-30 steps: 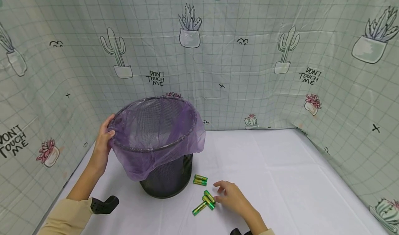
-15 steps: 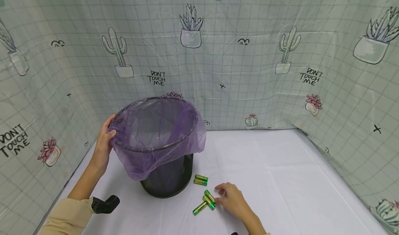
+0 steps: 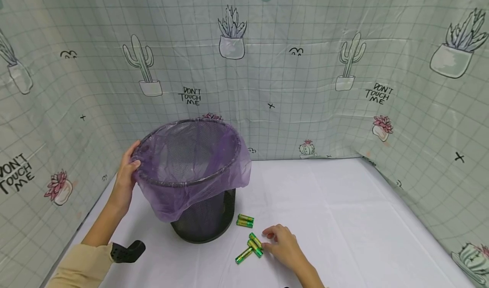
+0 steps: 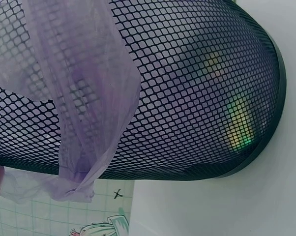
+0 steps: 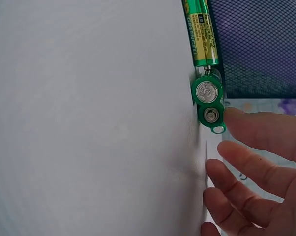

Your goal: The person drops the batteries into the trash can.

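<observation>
My left hand [image 3: 126,171] grips the left rim of a black mesh wastebasket [image 3: 202,218] lined with a purple bag [image 3: 168,201]. My right hand [image 3: 282,245] rests low over the cloth beside several green and yellow batteries. Its fingers are loosely bent and spread. In the right wrist view, the thumb [image 5: 256,128] lies against or right beside a battery [image 5: 207,92], and nothing is pinched. Another battery [image 3: 244,255] lies slanted against that group, and a pair of batteries [image 3: 245,220] lies nearer the basket.
White cloth [image 3: 324,211] covers the table. A curtain [image 3: 290,80] printed with cacti surrounds its back and sides. Through the mesh in the left wrist view shows a blurred green-yellow shape [image 4: 240,123]; I cannot tell whether it is inside the basket or beyond.
The right hand's fingers have dropped slightly beside the batteries, and its sleeve has nearly left the head view. The left hand, wastebasket and batteries have stayed put.
</observation>
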`<control>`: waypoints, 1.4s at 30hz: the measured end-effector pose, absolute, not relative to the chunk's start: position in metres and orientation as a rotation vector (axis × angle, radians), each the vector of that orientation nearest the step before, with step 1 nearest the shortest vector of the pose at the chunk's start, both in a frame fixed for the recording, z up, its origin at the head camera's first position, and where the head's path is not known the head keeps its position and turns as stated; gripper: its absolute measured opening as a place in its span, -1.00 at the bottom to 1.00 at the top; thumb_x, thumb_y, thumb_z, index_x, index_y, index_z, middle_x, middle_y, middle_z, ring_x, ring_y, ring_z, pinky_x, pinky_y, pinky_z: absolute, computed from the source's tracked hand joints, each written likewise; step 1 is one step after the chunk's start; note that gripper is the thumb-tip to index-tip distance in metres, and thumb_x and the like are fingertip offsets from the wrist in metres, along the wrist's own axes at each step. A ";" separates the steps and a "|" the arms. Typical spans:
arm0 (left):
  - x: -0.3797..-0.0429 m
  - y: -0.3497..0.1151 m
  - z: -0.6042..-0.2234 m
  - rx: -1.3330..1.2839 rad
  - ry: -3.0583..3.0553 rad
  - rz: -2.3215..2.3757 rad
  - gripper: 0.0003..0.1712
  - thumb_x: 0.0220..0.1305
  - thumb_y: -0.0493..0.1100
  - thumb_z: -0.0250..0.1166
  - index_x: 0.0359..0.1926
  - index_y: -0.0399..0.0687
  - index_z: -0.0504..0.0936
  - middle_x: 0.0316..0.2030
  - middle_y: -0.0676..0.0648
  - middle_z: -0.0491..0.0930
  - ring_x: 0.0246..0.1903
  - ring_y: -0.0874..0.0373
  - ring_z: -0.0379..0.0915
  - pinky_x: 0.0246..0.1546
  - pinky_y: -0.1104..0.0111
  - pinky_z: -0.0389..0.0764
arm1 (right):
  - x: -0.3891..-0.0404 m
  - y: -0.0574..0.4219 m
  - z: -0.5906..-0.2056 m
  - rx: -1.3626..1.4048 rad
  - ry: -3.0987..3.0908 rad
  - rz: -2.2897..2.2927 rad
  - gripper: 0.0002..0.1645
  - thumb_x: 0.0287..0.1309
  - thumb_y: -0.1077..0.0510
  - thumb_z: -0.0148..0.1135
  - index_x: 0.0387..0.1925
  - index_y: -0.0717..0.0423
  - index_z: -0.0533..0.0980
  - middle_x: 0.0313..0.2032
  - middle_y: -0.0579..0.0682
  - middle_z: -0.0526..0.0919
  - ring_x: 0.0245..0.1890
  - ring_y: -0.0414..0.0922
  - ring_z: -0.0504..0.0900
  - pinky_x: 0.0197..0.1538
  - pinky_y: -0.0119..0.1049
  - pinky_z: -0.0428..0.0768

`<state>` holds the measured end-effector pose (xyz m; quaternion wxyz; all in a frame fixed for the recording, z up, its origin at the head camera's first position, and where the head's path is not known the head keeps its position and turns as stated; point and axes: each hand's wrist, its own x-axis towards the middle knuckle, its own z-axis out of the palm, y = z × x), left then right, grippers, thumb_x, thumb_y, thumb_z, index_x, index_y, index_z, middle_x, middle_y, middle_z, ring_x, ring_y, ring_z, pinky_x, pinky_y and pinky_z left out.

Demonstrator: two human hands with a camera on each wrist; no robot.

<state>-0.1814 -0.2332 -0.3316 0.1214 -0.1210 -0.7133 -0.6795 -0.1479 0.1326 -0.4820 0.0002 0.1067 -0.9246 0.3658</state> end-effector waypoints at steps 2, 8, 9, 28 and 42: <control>-0.181 -0.233 -0.332 -0.352 -2.086 -1.986 -0.31 0.31 0.01 -0.21 0.45 0.19 -0.12 0.43 -0.04 -0.21 0.35 0.09 -0.15 0.26 0.24 -0.08 | -0.148 0.132 -0.483 0.335 -2.906 1.134 -0.67 -0.11 0.08 0.39 -0.23 0.09 0.59 -0.34 -0.13 0.54 -0.31 -0.19 0.40 -0.20 -0.23 0.28; -0.182 -0.234 -0.331 -0.350 -2.077 -1.997 -0.31 0.32 0.00 -0.21 0.45 0.16 -0.13 0.43 -0.04 -0.21 0.35 0.10 -0.14 0.27 0.23 -0.08 | -0.146 0.131 -0.482 0.352 -2.906 1.098 -0.68 -0.11 0.07 0.39 -0.24 0.07 0.59 -0.34 -0.13 0.52 -0.31 -0.19 0.38 -0.21 -0.24 0.26; -0.182 -0.233 -0.331 -0.349 -2.077 -1.998 -0.30 0.32 0.00 -0.22 0.45 0.15 -0.13 0.43 -0.05 -0.21 0.35 0.10 -0.14 0.27 0.23 -0.09 | -0.146 0.131 -0.482 0.358 -2.905 1.095 -0.68 -0.11 0.07 0.39 -0.25 0.07 0.58 -0.34 -0.13 0.52 -0.32 -0.19 0.38 -0.22 -0.24 0.26; -0.182 -0.234 -0.332 -0.364 -2.074 -1.995 -0.33 0.31 0.00 -0.22 0.44 0.22 -0.10 0.43 -0.07 -0.21 0.35 0.09 -0.14 0.28 0.18 -0.12 | -0.143 0.129 -0.483 0.364 -2.925 1.058 -0.69 -0.17 0.21 0.35 -0.26 0.06 0.59 -0.32 -0.12 0.48 -0.31 -0.18 0.33 -0.20 -0.23 0.23; -0.182 -0.233 -0.332 -0.371 -2.068 -1.994 -0.33 0.32 0.00 -0.22 0.44 0.19 -0.11 0.43 -0.07 -0.20 0.34 0.10 -0.13 0.26 0.23 -0.08 | -0.144 0.130 -0.485 0.369 -2.901 1.047 -0.78 -0.12 0.29 0.30 -0.32 0.06 0.57 -0.40 -0.14 0.46 -0.34 -0.19 0.30 -0.22 -0.24 0.21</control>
